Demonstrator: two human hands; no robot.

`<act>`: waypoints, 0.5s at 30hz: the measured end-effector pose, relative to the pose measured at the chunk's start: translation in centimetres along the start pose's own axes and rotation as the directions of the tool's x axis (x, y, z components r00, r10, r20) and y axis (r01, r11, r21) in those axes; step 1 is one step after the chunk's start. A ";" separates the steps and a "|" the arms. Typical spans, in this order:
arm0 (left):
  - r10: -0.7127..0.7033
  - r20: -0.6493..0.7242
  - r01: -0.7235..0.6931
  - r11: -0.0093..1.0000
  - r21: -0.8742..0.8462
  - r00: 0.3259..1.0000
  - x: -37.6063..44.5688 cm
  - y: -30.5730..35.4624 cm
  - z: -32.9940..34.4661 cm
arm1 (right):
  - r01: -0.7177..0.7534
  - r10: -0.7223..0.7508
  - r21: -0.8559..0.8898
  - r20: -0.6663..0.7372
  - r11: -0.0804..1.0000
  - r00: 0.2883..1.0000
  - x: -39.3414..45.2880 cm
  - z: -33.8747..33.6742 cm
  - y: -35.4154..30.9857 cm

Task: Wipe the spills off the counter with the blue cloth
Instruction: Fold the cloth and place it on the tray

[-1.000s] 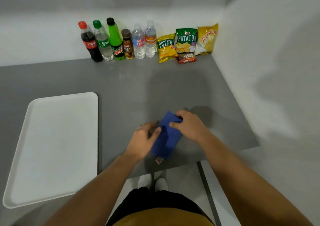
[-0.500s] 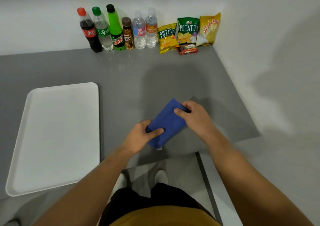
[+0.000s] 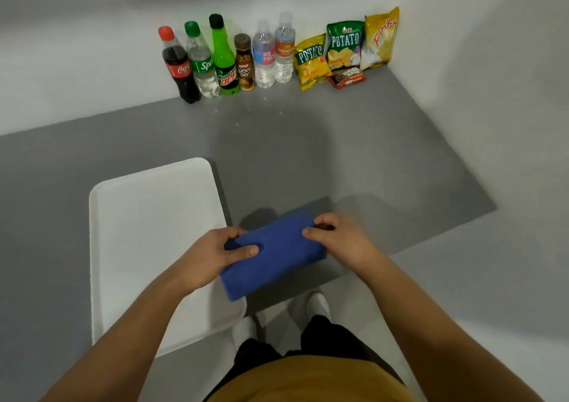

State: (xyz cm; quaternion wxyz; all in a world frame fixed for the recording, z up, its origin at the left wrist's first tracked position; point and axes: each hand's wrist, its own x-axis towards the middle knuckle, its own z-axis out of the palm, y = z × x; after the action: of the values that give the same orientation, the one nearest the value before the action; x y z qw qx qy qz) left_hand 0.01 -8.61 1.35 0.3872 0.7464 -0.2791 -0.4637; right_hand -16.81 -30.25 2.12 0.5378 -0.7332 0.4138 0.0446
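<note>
Roughly, largest first:

Counter [image 3: 308, 155]: grey, runs into a corner of white walls; its near edge cuts off just in front of the person. Small pale specks lie on it in front of the bottles, around [image 3: 240, 118].

Tray [image 3: 147, 232]: white, rectangular, rounded corners, bare. Sits on the counter's left part, its near end reaching past the counter edge.

Blue cloth [image 3: 274, 257]: folded into a thick rectangle, held between both hands above the counter's near edge, just right of the tray. Long axis tilted, far-right end higher in view. Near-left corner overlaps the tray's right rim in view; whether it touches the surface I cannot tell.

Left hand [image 3: 209, 257]: grips the cloth's left end, thumb laid on top, fingers curled over the far edge.

Right hand [image 3: 341, 238]: pinches the cloth's right end, thumb on top, fingers bent round the far corner.

Snack bags: three leaning on the back wall at the corner, namely a yellow potato chip bag [image 3: 309, 61], a green potato chip bag [image 3: 345, 45], a yellow Finky bag [image 3: 380, 36].

Bottles: six upright in a row along the back wall, left of the bags: cola [image 3: 180, 66], Sprite [image 3: 201, 62], Mountain Dew [image 3: 224, 59], a brown Lucky Day bottle [image 3: 244, 64], two clear water bottles [image 3: 264, 58] and [image 3: 284, 50].

Small red packet [image 3: 346, 78]: flat on the counter before the green bag.
</note>
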 end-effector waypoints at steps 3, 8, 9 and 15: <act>-0.058 0.079 0.052 0.995 0.084 0.995 -1.1 -1.4 -2.8 | -0.079 0.072 0.098 0.075 0.992 0.995 -1.2 3.0 -0.1; -0.169 0.255 0.117 0.971 0.208 0.952 -2.7 -3.3 -6.7 | -0.079 0.077 0.007 0.152 0.997 0.985 -3.1 7.6 0.2; -0.194 0.292 0.131 0.967 0.220 0.937 -3.0 -3.7 -7.3 | -0.083 0.085 -0.018 0.164 0.996 0.983 -3.4 8.5 0.3; -0.358 0.423 0.214 0.911 0.352 0.832 -4.1 -5.6 -9.4 | -0.079 0.091 -0.069 0.195 0.994 0.977 -4.8 12.6 0.5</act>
State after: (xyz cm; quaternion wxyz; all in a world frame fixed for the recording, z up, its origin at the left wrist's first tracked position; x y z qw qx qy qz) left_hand 7.13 0.62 1.18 0.1180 0.6904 -0.3146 -0.6407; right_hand -15.46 -17.20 -1.07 0.5512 -0.7229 0.3878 0.1527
